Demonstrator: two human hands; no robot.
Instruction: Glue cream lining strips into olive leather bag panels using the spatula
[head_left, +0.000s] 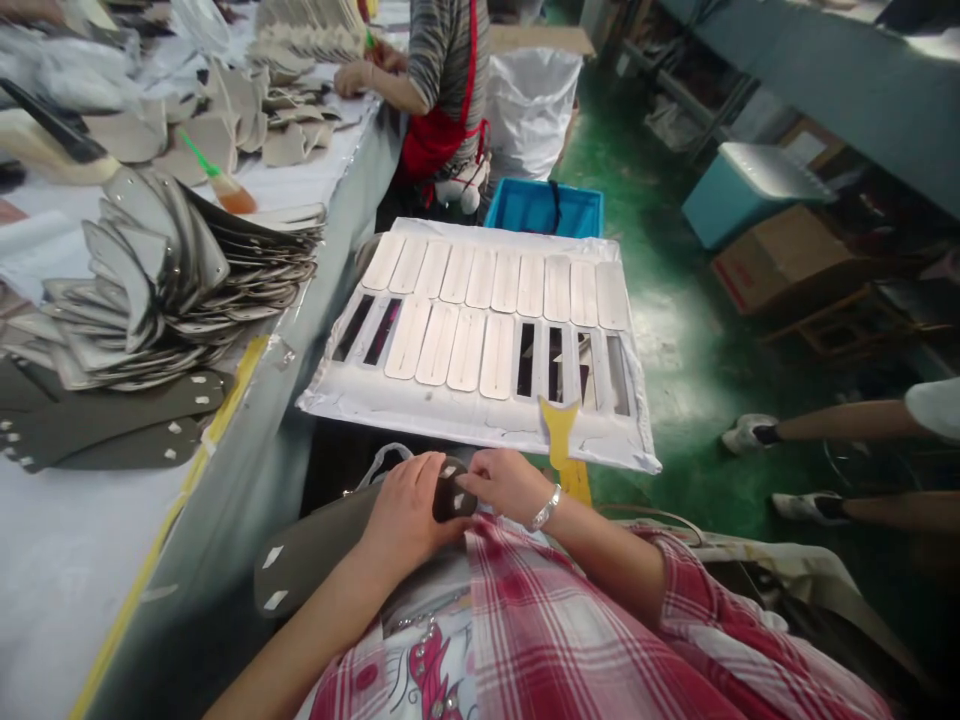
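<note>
A long dark grey-olive cut panel [322, 550] with rounded ends and small white patches lies across my lap. My left hand [409, 510] is closed around it near its far end, thumb and fingers on either side. At that same end, my right hand [510, 485] is closed, its fingertips pressed against the panel beside a small white patch. Whether anything tiny is between those fingertips is hidden. Just beyond my hands stands a white cloth-covered board [450, 405] carrying two rows of pale rounded strips [439, 345], with dark open slots among them.
On the left worktable [67, 560] are similar dark panels [112, 420], a stack of curved pieces [180, 290] and a glue bottle [231, 192]. A co-worker [442, 90] stands beyond, near a blue crate [544, 207]. Boxes [787, 255] and another person's legs [825, 415] are at right.
</note>
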